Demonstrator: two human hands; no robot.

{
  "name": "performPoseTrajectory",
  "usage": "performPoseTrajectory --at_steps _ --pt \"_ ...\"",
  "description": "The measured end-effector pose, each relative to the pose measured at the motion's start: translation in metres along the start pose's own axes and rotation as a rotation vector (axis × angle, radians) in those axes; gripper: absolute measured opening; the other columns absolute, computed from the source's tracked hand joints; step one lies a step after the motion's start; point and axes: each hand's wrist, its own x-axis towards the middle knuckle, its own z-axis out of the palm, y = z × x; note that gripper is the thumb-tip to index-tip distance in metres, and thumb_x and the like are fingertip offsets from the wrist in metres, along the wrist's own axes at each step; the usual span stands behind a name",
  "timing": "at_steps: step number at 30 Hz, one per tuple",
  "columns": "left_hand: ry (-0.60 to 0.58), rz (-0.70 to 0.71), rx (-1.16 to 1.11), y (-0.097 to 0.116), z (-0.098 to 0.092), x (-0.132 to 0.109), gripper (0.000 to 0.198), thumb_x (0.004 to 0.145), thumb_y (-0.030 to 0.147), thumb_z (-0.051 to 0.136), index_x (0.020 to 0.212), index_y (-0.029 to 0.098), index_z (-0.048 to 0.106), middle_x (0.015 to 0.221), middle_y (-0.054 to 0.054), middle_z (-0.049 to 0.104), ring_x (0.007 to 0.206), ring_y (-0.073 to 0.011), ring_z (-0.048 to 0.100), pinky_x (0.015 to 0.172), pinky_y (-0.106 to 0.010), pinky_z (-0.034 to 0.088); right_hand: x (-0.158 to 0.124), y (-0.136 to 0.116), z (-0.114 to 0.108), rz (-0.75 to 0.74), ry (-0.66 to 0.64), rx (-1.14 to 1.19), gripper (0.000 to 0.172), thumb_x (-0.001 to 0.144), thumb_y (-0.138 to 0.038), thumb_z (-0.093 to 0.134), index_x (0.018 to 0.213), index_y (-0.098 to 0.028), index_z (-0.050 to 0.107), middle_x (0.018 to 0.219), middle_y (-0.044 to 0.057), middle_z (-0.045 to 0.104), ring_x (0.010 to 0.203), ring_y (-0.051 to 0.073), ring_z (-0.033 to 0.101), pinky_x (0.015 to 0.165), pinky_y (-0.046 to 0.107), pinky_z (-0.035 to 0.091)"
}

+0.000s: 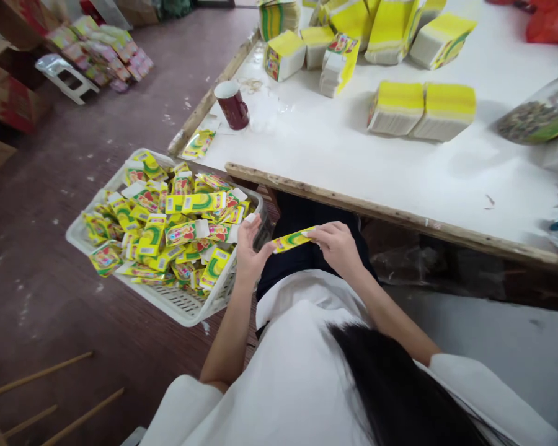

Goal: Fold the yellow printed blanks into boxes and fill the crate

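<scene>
My right hand (339, 248) is closed on one end of a slim yellow packaging box (292, 240) with green and red print, held over my lap. The far end of this box meets the thumb of my left hand (251, 251), whose fingers are stretched upward and apart. Just left of that hand stands a white plastic basket (186, 314), heaped with similar yellow boxes (153, 234). Some of those boxes show white end flaps.
A white table (307, 148) with wooden edging (325, 198) lies ahead. On it are a maroon mug (232, 105), stacks of flat yellow cartons (397, 108), a clear bag (539, 111) and a red bag (551, 25). A white stool (69, 77) and cardboard boxes (13, 102) stand on the floor.
</scene>
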Motion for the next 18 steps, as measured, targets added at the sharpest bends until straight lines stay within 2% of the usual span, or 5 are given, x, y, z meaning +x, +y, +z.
performPoseTrajectory --at_steps 3,6,10,14,18 --pt "-0.367 -0.033 0.278 0.012 -0.001 0.005 0.101 0.054 0.050 0.092 0.138 0.018 0.045 0.144 -0.019 0.054 0.134 -0.0354 0.052 0.114 -0.049 0.041 -0.002 -0.008 -0.002 -0.190 -0.109 -0.092 0.031 0.094 -0.011 0.052 0.100 -0.030 0.076 0.095 0.002 0.075 0.101 0.022 0.060 0.110 0.047 0.034" --pt "-0.592 -0.204 0.420 0.020 0.011 0.000 0.077 0.066 0.041 0.086 0.130 0.019 0.049 0.122 -0.011 0.067 0.112 -0.0304 0.066 0.097 -0.044 0.052 -0.004 -0.013 0.003 -0.155 -0.010 -0.023 0.033 0.091 -0.024 0.059 0.123 -0.028 0.066 0.123 0.007 0.068 0.123 0.027 0.053 0.121 0.054 0.021" --pt "-0.403 -0.178 0.499 0.018 0.027 -0.012 0.078 0.069 0.038 0.082 0.134 0.019 0.042 0.116 -0.008 0.067 0.104 -0.0271 0.068 0.090 -0.039 0.054 -0.001 -0.008 0.014 0.231 0.207 0.373 0.078 0.080 -0.051 0.069 0.145 -0.017 0.043 0.147 0.018 0.049 0.139 0.035 0.043 0.118 0.055 0.032" --pt "-0.374 -0.012 0.573 0.007 0.037 -0.023 0.081 0.072 0.036 0.079 0.138 0.019 0.035 0.126 -0.013 0.061 0.108 -0.0290 0.066 0.090 -0.040 0.054 0.001 -0.014 0.024 0.573 -0.107 0.990 0.059 0.081 -0.055 0.064 0.129 -0.021 0.057 0.126 0.012 0.067 0.123 0.033 0.061 0.105 0.050 0.050" --pt "-0.371 0.186 0.583 0.001 0.043 -0.028 0.064 0.077 0.030 0.073 0.130 0.023 0.039 0.124 -0.010 0.058 0.108 -0.0262 0.065 0.086 -0.036 0.054 -0.001 -0.021 0.026 0.670 -0.193 1.113 0.053 0.072 -0.047 0.076 0.120 -0.024 0.066 0.115 0.008 0.073 0.113 0.032 0.067 0.101 0.051 0.054"
